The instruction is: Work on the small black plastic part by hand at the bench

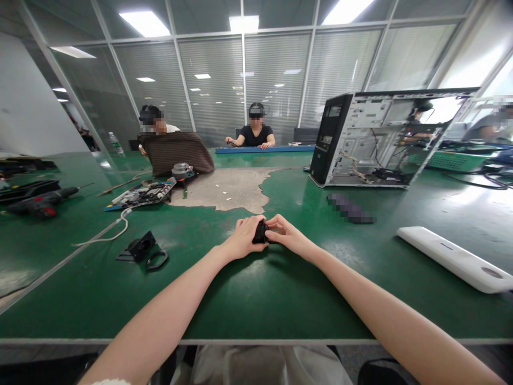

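Both my hands meet over the middle of the green table (pixel 256 299). Fingers of my left hand (pixel 245 235) wrap round a small black part (pixel 261 231), whose exact kind I cannot make out. From the other side, my right hand (pixel 289 235) pinches the same part with thumb and fingertips. Much of the part is hidden by the fingers. To the left lie a black bracket-like piece (pixel 140 246) with a round opening and a black ring (pixel 156 261), both apart from my hands.
An open computer case (pixel 360 139) stands at the back right, with a white long casing (pixel 452 256) nearer me. Circuit boards (pixel 142 193), a cable (pixel 125 216) and a power drill (pixel 44 203) lie left. People sit across the table behind a brown panel (pixel 176 153) and blue bar (pixel 264 149).
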Demonstrator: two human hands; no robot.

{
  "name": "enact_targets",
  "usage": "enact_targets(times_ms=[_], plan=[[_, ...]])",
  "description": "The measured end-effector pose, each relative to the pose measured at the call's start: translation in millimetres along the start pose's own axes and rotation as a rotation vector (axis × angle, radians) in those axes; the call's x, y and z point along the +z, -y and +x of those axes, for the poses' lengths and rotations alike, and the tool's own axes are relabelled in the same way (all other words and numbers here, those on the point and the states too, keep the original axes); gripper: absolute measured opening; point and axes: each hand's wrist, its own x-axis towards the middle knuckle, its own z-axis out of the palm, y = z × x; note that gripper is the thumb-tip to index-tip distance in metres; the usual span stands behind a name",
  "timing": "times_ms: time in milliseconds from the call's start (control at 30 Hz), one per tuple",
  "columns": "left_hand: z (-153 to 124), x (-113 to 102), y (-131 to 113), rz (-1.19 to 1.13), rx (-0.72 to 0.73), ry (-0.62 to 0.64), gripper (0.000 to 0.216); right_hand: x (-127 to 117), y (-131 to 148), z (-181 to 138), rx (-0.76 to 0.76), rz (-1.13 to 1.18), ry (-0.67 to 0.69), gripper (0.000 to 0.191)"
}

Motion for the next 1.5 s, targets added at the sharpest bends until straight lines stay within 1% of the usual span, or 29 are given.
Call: enact_targets(times_ms=[100, 267, 500, 667, 833, 1033, 1233, 1400, 1500], plan=[[0.1, 0.3, 0.3, 0.002, 0.002, 0.001, 0.057, 1.3, -3.0, 1.1, 0.008, 0.0, -0.018, 0.023], [0.8, 0.0, 0.0, -0.002, 0.005, 0.0, 0.057, 1.2, -10.3, 5.3, 0.034, -0.008, -0.033, 0.028], [0.2, 0.1, 0.7, -0.005, 0.005, 0.006, 0.057, -2.7, -1.0, 0.6, -0.021, -0.007, 0.05, 0.031], [0.7, -0.1, 0.7, -0.006, 0.005, 0.004, 0.056, 0.1, -0.3, 1.2, -0.013, -0.018, 0.011, 0.023], [0.8, -0.4, 0.2, -0.007, 0.011, 0.007, 0.058, 0.0, -6.5, 5.2, 0.024, -0.026, -0.021, 0.03], [0.4, -0.2, 0.6, -0.002, 0.016, 0.01, 0.059, -2.7, -2.5, 2.3, 0.004, -0.01, 0.044, 0.034], [0.4, -1.3, 0.0, -0.003, 0.016, 0.005, 0.058, 0.3, -2.4, 2.9, 0.001, -0.014, -0.007, 0.022], [0.5, -1.3, -0.6, -0.004, 0.014, 0.003, 0.057, -0.3, -6.3, 4.8, 0.015, -0.021, -0.025, 0.029], [0.2, -0.6, -0.3, -0.001, 0.011, 0.002, 0.059, -2.3, -4.6, 3.4, 0.012, -0.011, 0.007, 0.033]])
